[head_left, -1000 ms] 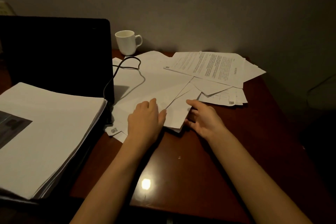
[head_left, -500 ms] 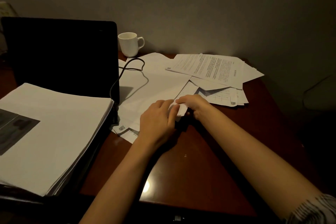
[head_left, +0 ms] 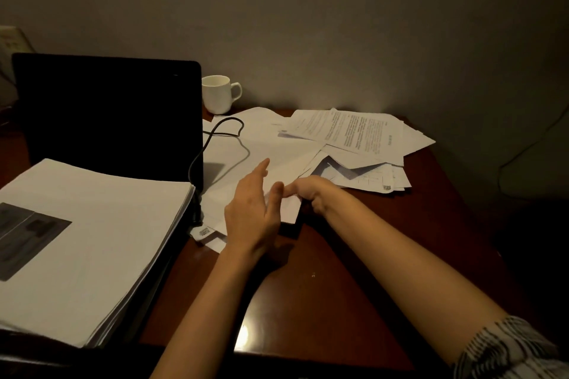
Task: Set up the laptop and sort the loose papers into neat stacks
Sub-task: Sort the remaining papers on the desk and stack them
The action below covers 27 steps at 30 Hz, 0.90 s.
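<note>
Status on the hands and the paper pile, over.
Right hand pinches near corner of loose papers. Left hand open, beside them. Black cable lies across pile; mug behind.

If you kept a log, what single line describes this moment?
phase: sorting | right hand: grips loose papers | left hand: open beside them | laptop: open, dark

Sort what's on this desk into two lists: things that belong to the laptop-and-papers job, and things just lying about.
Job:
laptop
loose papers
paper stack
left hand, open
right hand, gripping a sheet

Lying about:
mug
cable, possibly the laptop's
</note>
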### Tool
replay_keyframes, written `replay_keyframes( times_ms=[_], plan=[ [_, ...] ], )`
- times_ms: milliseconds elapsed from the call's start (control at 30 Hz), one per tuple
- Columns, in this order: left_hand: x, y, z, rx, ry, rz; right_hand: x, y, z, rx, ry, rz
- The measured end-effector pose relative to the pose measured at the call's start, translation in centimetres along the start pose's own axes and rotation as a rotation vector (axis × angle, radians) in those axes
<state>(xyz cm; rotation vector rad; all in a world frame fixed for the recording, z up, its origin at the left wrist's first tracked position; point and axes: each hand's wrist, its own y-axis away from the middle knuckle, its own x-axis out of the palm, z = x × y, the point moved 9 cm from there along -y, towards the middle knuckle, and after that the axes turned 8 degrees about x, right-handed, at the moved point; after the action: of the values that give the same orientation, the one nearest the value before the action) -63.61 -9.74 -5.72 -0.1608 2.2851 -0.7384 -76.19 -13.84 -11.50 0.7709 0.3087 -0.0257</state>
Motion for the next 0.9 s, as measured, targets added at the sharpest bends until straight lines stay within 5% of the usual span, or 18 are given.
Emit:
replay_keyframes(
  times_ms=[333,500,600,733,900],
  plan=[
    [-2.5,0.6,-1.7,0.17,-0.006,-0.163,-0.8,0.6,-0.7,-0.098,-0.127,-0.089],
    [-0.9,-0.5,4.2,-0.245,0.291,-0.122,-5.3,-0.2,-1.7,-0.13,-0.286,-0.172],
    [-0.1,-0.9,6.0,-0.368,0.246,-0.056,-7.1,-0.2,-3.6,-0.072,-0.105,-0.085],
    [1.1,-0.3,4.2,-0.209,-0.102,0.151,-8.1,0.9,-6.0,-0.038,0.072,0.009],
    [3.3,1.0,1.1,-0.003,-0.154,0.355,-8.2,4.0,-7.7,-0.032,0.011,0.051]
  ],
)
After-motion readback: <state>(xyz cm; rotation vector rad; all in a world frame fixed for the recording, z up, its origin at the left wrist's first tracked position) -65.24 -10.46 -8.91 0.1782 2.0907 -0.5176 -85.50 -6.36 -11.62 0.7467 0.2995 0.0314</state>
